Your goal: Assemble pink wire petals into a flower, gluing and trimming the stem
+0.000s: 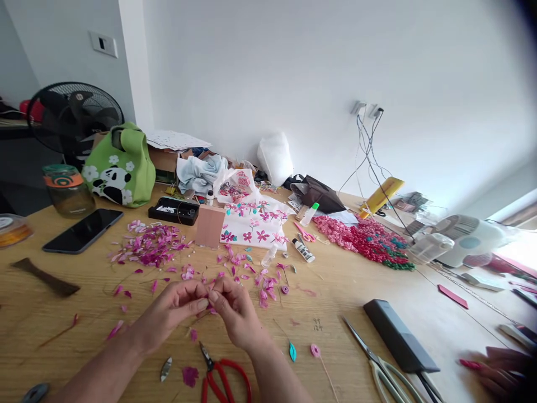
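My left hand and my right hand meet fingertip to fingertip above the wooden table. Both are closed in a pinch, and whatever small thing lies between the fingertips is hidden. Loose magenta petals are scattered just beyond the fingers, and a thicker heap of petals lies farther left. Below my hands rest red-handled pliers, a dark magenta petal and a small silver leaf-shaped piece. Right of my right wrist are a teal leaf and a pink coil on a stem.
Scissors and a grey case lie at right. Finished-looking flowers rest on a white sheet. A glue bottle, phone, jar and green bag stand around. Another person's hand seems visible at far right.
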`<state>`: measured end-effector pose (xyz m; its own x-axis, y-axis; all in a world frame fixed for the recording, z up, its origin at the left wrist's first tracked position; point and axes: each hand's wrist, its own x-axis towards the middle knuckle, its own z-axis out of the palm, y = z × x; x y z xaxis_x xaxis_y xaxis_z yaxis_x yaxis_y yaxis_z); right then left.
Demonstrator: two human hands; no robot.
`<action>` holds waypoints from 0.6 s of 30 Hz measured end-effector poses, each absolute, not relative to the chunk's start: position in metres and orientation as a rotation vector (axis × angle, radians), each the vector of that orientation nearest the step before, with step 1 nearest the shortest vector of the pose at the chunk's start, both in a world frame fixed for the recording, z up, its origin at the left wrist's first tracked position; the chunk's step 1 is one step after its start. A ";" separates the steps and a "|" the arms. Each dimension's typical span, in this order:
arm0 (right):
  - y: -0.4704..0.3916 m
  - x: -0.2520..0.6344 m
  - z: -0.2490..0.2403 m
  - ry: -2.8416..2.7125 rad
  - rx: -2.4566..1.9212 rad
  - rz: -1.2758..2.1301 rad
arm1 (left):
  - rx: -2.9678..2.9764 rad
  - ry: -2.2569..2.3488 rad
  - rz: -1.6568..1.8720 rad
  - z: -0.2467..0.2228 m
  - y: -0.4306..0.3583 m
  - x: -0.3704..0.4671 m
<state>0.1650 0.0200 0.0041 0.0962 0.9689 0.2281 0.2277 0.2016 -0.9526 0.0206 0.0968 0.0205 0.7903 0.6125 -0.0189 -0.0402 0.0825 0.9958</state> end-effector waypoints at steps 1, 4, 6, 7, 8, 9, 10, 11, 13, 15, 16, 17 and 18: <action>0.021 0.166 0.002 -1.336 -1.244 0.888 | 1.399 0.504 0.517 0.021 0.097 0.021; 0.022 0.167 -0.001 -1.318 -1.322 0.837 | 1.421 0.526 0.507 0.024 0.097 0.022; 0.023 0.168 0.000 -1.328 -1.351 0.805 | 1.458 0.522 0.508 0.025 0.097 0.022; 0.023 0.169 0.001 -1.339 -1.350 0.799 | 1.473 0.514 0.507 0.025 0.097 0.022; 0.023 0.169 0.002 -1.354 -1.350 0.788 | 1.486 0.504 0.504 0.024 0.098 0.022; 0.023 0.169 0.002 -1.371 -1.359 0.769 | 1.497 0.494 0.499 0.023 0.098 0.022; 0.023 0.170 0.003 -1.387 -1.373 0.744 | 1.508 0.486 0.496 0.022 0.098 0.023; 0.024 0.169 0.003 -1.400 -1.386 0.721 | 1.519 0.480 0.494 0.020 0.098 0.023; 0.025 0.169 0.001 -1.421 -1.406 0.689 | 1.534 0.477 0.491 0.016 0.099 0.024; 0.025 0.168 0.000 -1.455 -1.430 0.632 | 1.541 0.492 0.490 0.012 0.099 0.026; 0.025 0.167 -0.001 -1.488 -1.446 0.576 | 1.548 0.504 0.493 0.011 0.099 0.027; 0.025 0.166 -0.001 -1.531 -1.463 0.498 | 1.560 0.521 0.502 0.009 0.099 0.027; 0.025 0.165 -0.001 -1.577 -1.472 0.409 | 1.581 0.541 0.520 0.009 0.099 0.027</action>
<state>0.1651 0.0252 -0.0007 0.1270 0.9143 0.3846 0.6123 0.2328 -0.7556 0.0272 0.0991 0.0085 0.7834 0.6214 0.0116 0.0369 -0.0651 0.9972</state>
